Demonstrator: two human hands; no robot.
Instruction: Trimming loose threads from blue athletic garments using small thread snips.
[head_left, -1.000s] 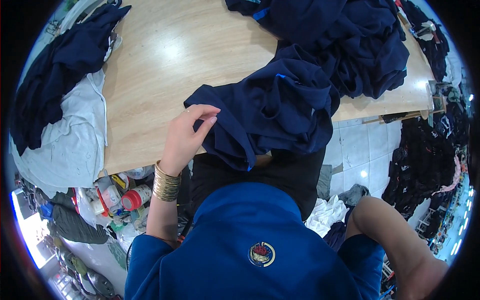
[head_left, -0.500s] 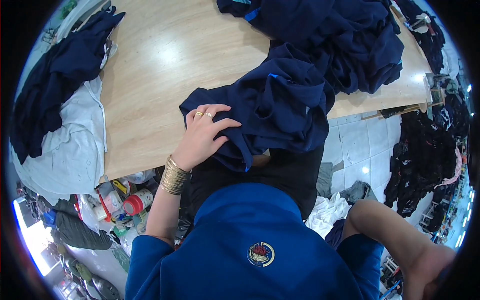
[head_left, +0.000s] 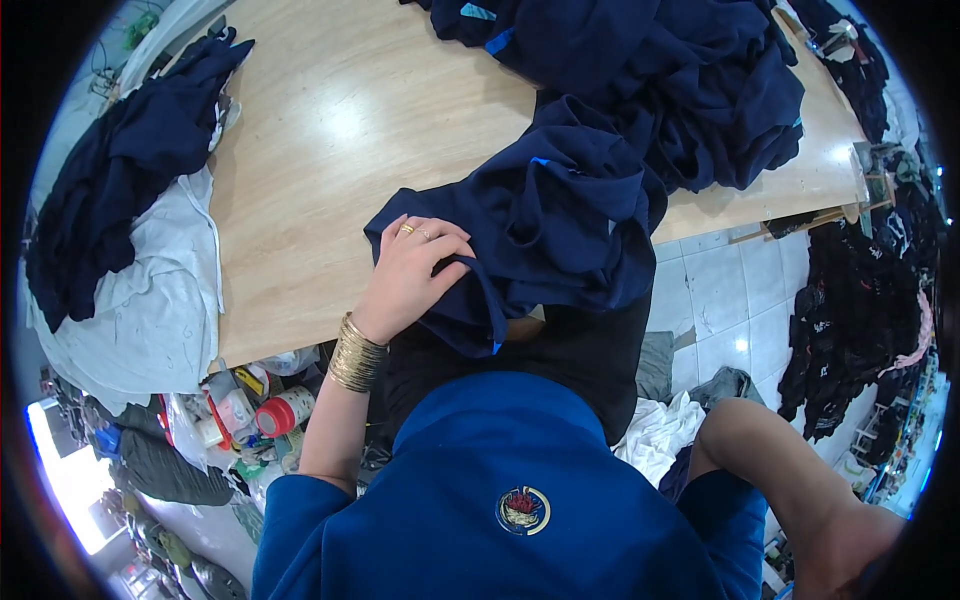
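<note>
A crumpled navy garment (head_left: 590,215) lies over the near edge of the table, partly hanging onto my lap. My left hand (head_left: 415,262) is closed on its left part, thumb and fingers pinching a fold of the cloth. Small bright blue bits show on the garment, at an upper fold and at its lower tip. My right arm bends out to the lower right. There my right hand (head_left: 868,550) is mostly lost in the dark rim, its fingers hidden.
More navy garments (head_left: 690,90) are heaped behind on the pale wooden table (head_left: 310,180). White cloth (head_left: 165,290) and a dark garment (head_left: 130,170) drape over the left edge. Below sits a red-and-white container (head_left: 285,412). Black clothes (head_left: 850,310) and white cloth (head_left: 660,430) lie on the right.
My left hand's fingers, spread on the navy garment before, have closed on a fold of it. My right hand has slipped further into the lower right rim. The view has shifted slightly.
</note>
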